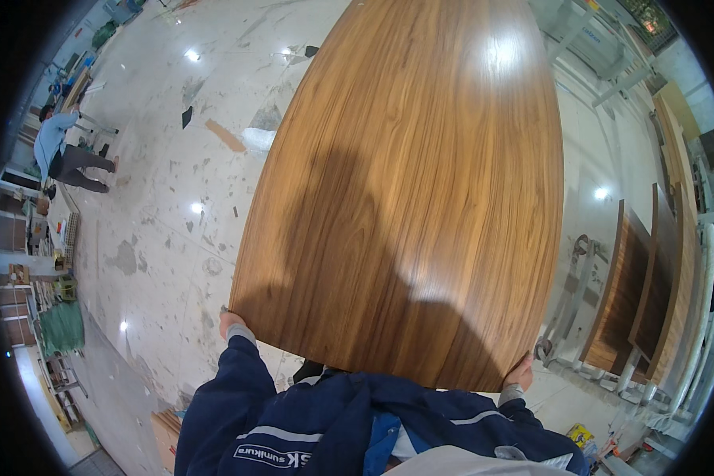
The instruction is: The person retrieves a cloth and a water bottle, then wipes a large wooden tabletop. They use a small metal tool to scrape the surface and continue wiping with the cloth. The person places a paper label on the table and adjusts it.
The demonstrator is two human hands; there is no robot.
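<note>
A large wood-grain board [420, 198] stretches away from my body and fills the middle of the view, its brown top face glossy and crossed by a dark shadow. My left hand [232, 320] is closed on its left edge by the near corner. At the near right corner, my right hand [520, 371] grips the opposite edge. The fingers under the board are hidden on both sides. The board's near end lies close against my dark blue jacket [293, 412]. What supports the far end cannot be seen.
To the right, several brown panels [620, 293] stand upright on a rack beside a wheeled metal cart [583, 293]. A person [63, 151] works far left. Scraps, including a brown strip [225, 136] and clear plastic [258, 140], lie on the pale floor [159, 262].
</note>
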